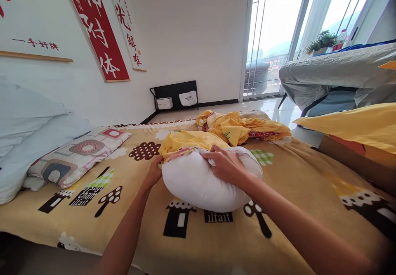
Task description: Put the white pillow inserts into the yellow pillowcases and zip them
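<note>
A plump white pillow point(201, 184) lies on the patterned bed cover point(139, 221) in front of me, its far part inside a yellow pillowcase point(188, 138). At the pillow's left corner, my left hand point(154, 169) is closed on the pillowcase's edge, with its fingertips partly hidden behind the fabric. My right hand point(224, 164) rests over the top of the pillow, its fingers bent and gripping the white fabric close to the pillowcase's opening. The near side of the pillow is bare and bulges toward me.
Beyond the pillow lies a crumpled heap of yellow cloth point(241, 126). A patterned pillow point(83, 155) and pale bedding point(27, 130) are at left. More yellow fabric point(349, 122) is at right, near a plastic-covered table point(337, 68). A black stand point(173, 93) leans by the wall.
</note>
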Motion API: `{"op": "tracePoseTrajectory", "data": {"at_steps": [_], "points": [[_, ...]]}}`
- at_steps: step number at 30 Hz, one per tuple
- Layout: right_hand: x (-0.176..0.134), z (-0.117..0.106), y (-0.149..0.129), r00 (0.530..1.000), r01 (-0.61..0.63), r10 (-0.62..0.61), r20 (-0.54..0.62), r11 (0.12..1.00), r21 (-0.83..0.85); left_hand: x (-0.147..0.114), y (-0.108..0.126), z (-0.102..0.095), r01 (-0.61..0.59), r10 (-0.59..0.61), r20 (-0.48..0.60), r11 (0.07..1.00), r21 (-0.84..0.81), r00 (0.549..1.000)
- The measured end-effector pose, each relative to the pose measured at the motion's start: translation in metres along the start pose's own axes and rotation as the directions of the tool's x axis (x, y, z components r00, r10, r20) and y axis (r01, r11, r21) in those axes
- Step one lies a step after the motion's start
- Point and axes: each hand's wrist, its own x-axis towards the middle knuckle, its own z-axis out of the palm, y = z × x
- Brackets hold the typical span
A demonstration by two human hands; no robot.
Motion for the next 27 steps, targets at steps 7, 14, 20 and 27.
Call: {"op": "tracePoseTrajectory", "data": {"at_steps": [7, 14, 20, 27], "points": [[0.001, 0.000, -0.013, 0.998, -0.056, 0.056, -0.009, 0.998, -0.040, -0.003, -0.004, 0.039, 0.022, -0.056, -0.325, 0.994, -0.106, 0.944], [-0.005, 0.004, 0.014, 0.983, -0.137, 0.138, -0.121, 0.990, 0.016, -0.003, 0.006, 0.069, -0.084, 0.039, -0.671, 0.996, -0.034, 0.740], [-0.013, 0.001, 0.047, 0.963, -0.208, 0.220, -0.155, 0.974, 0.092, 0.006, 0.030, 0.062, -0.248, 0.348, -0.600, 0.937, 0.247, 0.721], [-0.009, -0.002, 0.042, 0.959, -0.234, 0.240, -0.147, 0.970, 0.059, 0.033, 0.037, 0.068, -0.194, 0.372, -0.525, 0.911, 0.363, 0.765]]}}
